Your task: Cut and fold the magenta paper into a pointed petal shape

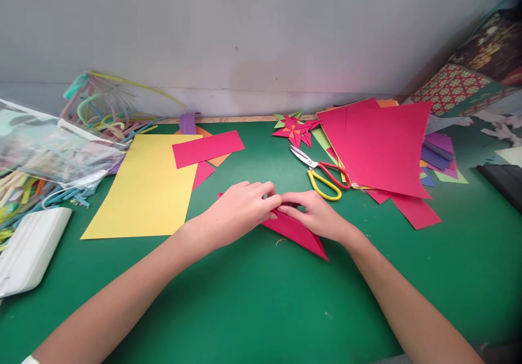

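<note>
At the frame's centre, the left hand (240,207) and right hand (315,213) each press a narrow grip on a folded pink paper piece (297,232) lying on the green tabletop (253,298); scissors (324,174) lie just above.

Both hands meet at centre of the green table (253,304) on a folded pink paper piece (299,233) — left hand (238,209) pressing its top edge, right hand (316,214) pinching beside it, fingertips touching. Piece lies flat, point toward 5 o'clock. Scissors (322,174) at 1 o'clock, near. Pink sheet stack (383,152) at 2 o'clock. Yellow sheet (149,187) at 10 o'clock, pink strip (207,148) overlapping its corner. Folded paper star (296,129) at 12 — near the wall. Plastic bag (49,146) of straws far at 9.
</note>
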Available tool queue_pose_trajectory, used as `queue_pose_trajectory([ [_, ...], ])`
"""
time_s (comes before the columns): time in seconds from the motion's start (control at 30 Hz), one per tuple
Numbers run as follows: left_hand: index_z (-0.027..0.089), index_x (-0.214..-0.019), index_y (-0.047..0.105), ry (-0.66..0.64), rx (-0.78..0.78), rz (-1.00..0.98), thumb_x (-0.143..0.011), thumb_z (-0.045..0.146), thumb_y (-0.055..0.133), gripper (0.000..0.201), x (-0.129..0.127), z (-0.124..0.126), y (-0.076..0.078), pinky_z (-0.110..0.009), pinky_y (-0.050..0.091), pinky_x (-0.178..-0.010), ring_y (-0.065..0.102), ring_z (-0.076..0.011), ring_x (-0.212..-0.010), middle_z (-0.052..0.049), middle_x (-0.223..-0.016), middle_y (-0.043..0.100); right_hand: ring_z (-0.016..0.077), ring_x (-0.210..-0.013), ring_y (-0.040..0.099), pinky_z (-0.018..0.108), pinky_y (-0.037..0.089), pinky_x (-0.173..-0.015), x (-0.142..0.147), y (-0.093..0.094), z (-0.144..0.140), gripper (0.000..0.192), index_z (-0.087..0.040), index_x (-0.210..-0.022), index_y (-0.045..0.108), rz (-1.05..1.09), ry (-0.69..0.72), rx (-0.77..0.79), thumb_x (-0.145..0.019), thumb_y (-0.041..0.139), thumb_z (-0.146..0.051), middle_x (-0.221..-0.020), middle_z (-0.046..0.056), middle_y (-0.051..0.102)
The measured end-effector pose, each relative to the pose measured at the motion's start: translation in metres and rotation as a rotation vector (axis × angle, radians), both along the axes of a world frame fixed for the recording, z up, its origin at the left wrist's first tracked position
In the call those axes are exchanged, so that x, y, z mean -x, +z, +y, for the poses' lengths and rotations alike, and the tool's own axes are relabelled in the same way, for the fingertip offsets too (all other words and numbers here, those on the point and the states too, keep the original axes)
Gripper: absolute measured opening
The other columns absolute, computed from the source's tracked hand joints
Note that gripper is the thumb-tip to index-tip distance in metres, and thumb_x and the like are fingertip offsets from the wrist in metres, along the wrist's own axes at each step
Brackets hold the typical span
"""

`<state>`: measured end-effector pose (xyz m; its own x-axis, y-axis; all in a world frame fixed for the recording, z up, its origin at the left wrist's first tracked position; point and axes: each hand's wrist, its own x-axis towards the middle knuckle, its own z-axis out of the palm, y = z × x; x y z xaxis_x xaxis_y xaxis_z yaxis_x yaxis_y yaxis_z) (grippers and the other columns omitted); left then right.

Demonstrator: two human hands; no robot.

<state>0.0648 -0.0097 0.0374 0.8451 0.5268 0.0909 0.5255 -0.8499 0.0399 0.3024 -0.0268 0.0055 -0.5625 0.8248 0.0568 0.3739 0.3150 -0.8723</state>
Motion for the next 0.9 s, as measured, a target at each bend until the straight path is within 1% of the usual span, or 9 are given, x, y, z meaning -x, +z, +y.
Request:
queue_pose_trajectory([
  [0.1, 0.022, -0.102, 0.058, 0.122, 0.173, -0.039, -0.106, 0.023, 0.052, 0.008, -0.001, 0.003, 0.002, -0.029, 0.034, -0.058, 0.060, -0.0162, -0.070, -0.002, -0.093, 0.065, 0.0224, -0.103, 0.072, 0.032, 0.051, -0.091, -0.008, 0.001, 0.006, 0.034, -0.021, -0.115, 0.075, 0.058, -0.073, 0.050, -0.111, 0.047, -0.040, -0.112, 0.004, 0.080],
  [0.17, 0.023, -0.100, 0.057, 0.201, 0.297, -0.113, -0.104, 0.024, 0.056, 0.004, 0.000, 0.005, 0.001, -0.028, 0.033, -0.058, 0.060, -0.0157, -0.071, 0.000, -0.091, 0.065, 0.0231, -0.105, 0.072, 0.033, 0.051, -0.091, -0.012, 0.001, 0.008, 0.039, -0.021, -0.115, 0.076, 0.051, -0.106, 0.057, -0.111, 0.045, -0.044, -0.114, 0.005, 0.080],
  [0.23, 0.024, -0.105, 0.058, 0.247, 0.389, -0.201, -0.103, 0.027, 0.058, 0.003, 0.001, 0.009, -0.003, -0.028, 0.038, -0.062, 0.063, -0.0163, -0.077, 0.001, -0.095, 0.068, 0.0230, -0.100, 0.072, 0.032, 0.051, -0.086, -0.014, 0.001, 0.009, 0.032, -0.022, -0.111, 0.077, -0.021, -0.137, 0.015, -0.107, 0.055, -0.045, -0.111, 0.004, 0.080],
  [0.3, 0.025, -0.112, 0.060, 0.252, 0.447, -0.280, -0.103, 0.029, 0.058, 0.010, 0.002, 0.012, -0.009, -0.028, 0.043, -0.070, 0.066, -0.0176, -0.085, 0.001, -0.102, 0.071, 0.0213, -0.089, 0.070, 0.032, 0.048, -0.078, -0.014, -0.001, 0.009, 0.023, -0.023, -0.104, 0.077, -0.110, -0.175, -0.046, -0.103, 0.062, -0.040, -0.101, 0.002, 0.080],
  [0.4, 0.025, -0.118, 0.064, 0.249, 0.504, -0.355, -0.104, 0.032, 0.056, 0.017, 0.007, 0.018, -0.017, -0.030, 0.046, -0.078, 0.068, -0.0192, -0.091, -0.001, -0.106, 0.074, 0.0193, -0.080, 0.067, 0.032, 0.047, -0.074, -0.014, -0.003, 0.010, 0.018, -0.023, -0.098, 0.077, -0.147, -0.196, -0.100, -0.102, 0.062, -0.031, -0.092, 0.001, 0.079],
  [0.53, 0.025, -0.124, 0.067, 0.288, 0.576, -0.401, -0.104, 0.039, 0.055, 0.027, 0.015, 0.024, -0.020, -0.030, 0.048, -0.077, 0.067, -0.0197, -0.088, -0.002, -0.101, 0.075, 0.0197, -0.087, 0.070, 0.031, 0.048, -0.080, -0.015, -0.003, 0.013, 0.012, -0.023, -0.098, 0.076, -0.111, -0.241, -0.105, -0.098, 0.065, -0.026, -0.096, 0.001, 0.080],
  [0.63, 0.027, -0.129, 0.066, 0.304, 0.627, -0.422, -0.103, 0.039, 0.056, 0.031, 0.019, 0.026, -0.019, -0.030, 0.049, -0.080, 0.068, -0.0194, -0.091, -0.002, -0.103, 0.074, 0.0196, -0.085, 0.069, 0.031, 0.049, -0.079, -0.017, -0.002, 0.015, 0.011, -0.023, -0.101, 0.076, -0.086, -0.281, -0.085, -0.096, 0.066, -0.027, -0.096, 0.001, 0.080],
  [0.83, 0.025, -0.125, 0.069, 0.309, 0.660, -0.459, -0.103, 0.042, 0.054, 0.031, 0.018, 0.027, -0.017, -0.030, 0.049, -0.082, 0.067, -0.0194, -0.092, -0.002, -0.108, 0.075, 0.0208, -0.087, 0.070, 0.032, 0.050, -0.080, -0.018, -0.003, 0.014, 0.012, -0.023, -0.102, 0.076, -0.070, -0.297, -0.083, -0.098, 0.066, -0.028, -0.098, 0.002, 0.080],
  [0.9, 0.024, -0.119, 0.071, 0.317, 0.648, -0.461, -0.104, 0.042, 0.051, 0.031, 0.018, 0.028, -0.017, -0.031, 0.049, -0.082, 0.067, -0.0196, -0.093, -0.002, -0.110, 0.076, 0.0218, -0.091, 0.071, 0.033, 0.051, -0.083, -0.018, -0.002, 0.013, 0.013, -0.023, -0.104, 0.076, -0.060, -0.288, -0.105, -0.099, 0.065, -0.028, -0.101, 0.002, 0.080],
])
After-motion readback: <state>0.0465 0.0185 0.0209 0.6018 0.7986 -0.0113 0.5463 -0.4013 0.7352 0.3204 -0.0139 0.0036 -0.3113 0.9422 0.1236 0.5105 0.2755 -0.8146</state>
